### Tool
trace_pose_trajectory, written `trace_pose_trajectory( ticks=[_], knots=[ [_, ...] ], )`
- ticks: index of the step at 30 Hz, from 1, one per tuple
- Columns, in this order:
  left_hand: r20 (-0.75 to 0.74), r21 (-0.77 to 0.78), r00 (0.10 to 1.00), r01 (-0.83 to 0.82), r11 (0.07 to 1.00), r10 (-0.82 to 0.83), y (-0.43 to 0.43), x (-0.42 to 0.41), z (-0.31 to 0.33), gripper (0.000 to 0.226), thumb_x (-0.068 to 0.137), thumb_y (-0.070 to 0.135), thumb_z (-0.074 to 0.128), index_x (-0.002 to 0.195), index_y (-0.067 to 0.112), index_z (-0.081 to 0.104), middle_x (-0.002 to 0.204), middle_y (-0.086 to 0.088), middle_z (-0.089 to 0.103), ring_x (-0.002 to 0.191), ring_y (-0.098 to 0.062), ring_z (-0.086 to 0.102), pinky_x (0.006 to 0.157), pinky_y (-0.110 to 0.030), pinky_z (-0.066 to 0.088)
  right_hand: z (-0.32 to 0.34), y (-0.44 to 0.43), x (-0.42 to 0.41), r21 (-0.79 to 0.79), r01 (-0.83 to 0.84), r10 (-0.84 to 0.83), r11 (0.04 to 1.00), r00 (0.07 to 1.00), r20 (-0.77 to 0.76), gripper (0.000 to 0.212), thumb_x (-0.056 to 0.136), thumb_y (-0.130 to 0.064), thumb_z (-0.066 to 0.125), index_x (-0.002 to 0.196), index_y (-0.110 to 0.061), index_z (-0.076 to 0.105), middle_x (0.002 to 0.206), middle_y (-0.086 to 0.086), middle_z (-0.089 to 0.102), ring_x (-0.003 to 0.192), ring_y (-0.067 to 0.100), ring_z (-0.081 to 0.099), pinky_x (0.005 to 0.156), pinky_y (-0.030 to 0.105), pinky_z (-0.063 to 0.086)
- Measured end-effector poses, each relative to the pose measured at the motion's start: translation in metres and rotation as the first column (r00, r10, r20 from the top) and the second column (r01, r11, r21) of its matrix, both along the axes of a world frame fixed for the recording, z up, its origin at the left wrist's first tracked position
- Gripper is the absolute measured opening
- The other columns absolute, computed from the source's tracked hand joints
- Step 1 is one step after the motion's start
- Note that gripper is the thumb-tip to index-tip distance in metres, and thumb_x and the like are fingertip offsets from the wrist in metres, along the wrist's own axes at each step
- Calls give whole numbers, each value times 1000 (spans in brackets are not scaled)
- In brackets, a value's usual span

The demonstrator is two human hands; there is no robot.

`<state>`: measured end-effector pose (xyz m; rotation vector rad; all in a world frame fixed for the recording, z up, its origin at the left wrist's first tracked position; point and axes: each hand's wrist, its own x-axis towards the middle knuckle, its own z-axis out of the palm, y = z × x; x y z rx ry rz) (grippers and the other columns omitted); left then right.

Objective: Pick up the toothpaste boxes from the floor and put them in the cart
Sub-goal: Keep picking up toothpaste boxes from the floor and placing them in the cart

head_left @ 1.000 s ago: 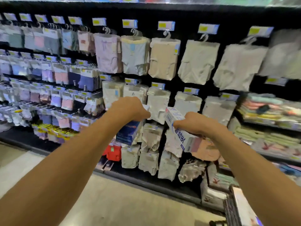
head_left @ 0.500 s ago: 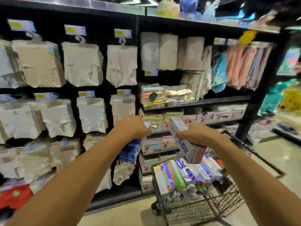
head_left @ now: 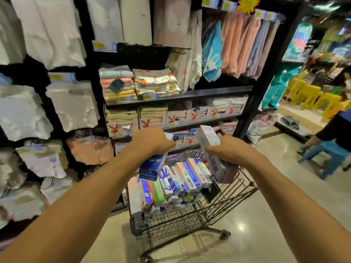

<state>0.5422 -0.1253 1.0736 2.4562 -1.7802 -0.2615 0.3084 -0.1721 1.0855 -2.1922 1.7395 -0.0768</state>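
Wire cart (head_left: 171,224), six o'clock, holds boxes (head_left: 182,179).
Left hand (head_left: 152,141) at eleven grips blue box (head_left: 150,168); right hand (head_left: 226,150) at one grips white box (head_left: 209,137).

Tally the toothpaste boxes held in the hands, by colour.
Blue toothpaste box, gripped by the left hand: 1
White toothpaste box, gripped by the right hand: 1
Total: 2

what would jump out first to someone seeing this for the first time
Two outstretched arms fill the foreground: the left hand grips a blue toothpaste box, the right hand a white box, both above a wire cart. The cart holds a packed row of boxes. Behind stand dark shelves of folded towels.
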Motion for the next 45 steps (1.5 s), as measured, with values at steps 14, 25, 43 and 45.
trace_pose_trajectory(
  ticks=[14, 25, 43, 45],
  knots=[
    [-148, 201, 976, -130, 971, 161, -196, -6, -142, 75, 77, 79, 49, 121, 20, 63, 121, -9, 66, 103, -32, 63, 85, -38, 52, -142, -219, -31, 152, 51, -33, 987, 992, -122, 68, 84, -66, 61, 128, -15, 51, 121, 12, 66, 102, 32, 64, 78, 36, 50],
    [-233, 404, 875, -310, 861, 425, -325, -42, -341, 67, 84, 66, 61, 125, 13, 56, 125, -8, 64, 113, -30, 62, 84, -34, 49, -345, -340, -31, 301, -14, 28, 953, 999, -43, 50, 89, -55, 65, 118, -19, 47, 114, 7, 68, 98, 28, 67, 72, 35, 50],
    [-227, 265, 801, -497, 826, 554, -388, -56, -531, 67, 86, 52, 70, 127, 5, 45, 113, -14, 63, 101, -32, 65, 68, -33, 40, -534, -388, 20, 164, -102, 95, 981, 994, 49, 50, 90, -66, 56, 115, -26, 40, 108, -3, 53, 94, 26, 63, 69, 40, 52],
    [-222, 297, 798, -493, 818, 561, -385, -49, -517, 49, 92, 33, 66, 126, 5, 45, 118, -15, 59, 105, -35, 62, 74, -37, 45, -519, -389, 18, 171, -125, 123, 977, 992, 25, 46, 92, -59, 57, 118, -26, 40, 109, -3, 53, 95, 25, 63, 71, 39, 51]
  ],
)
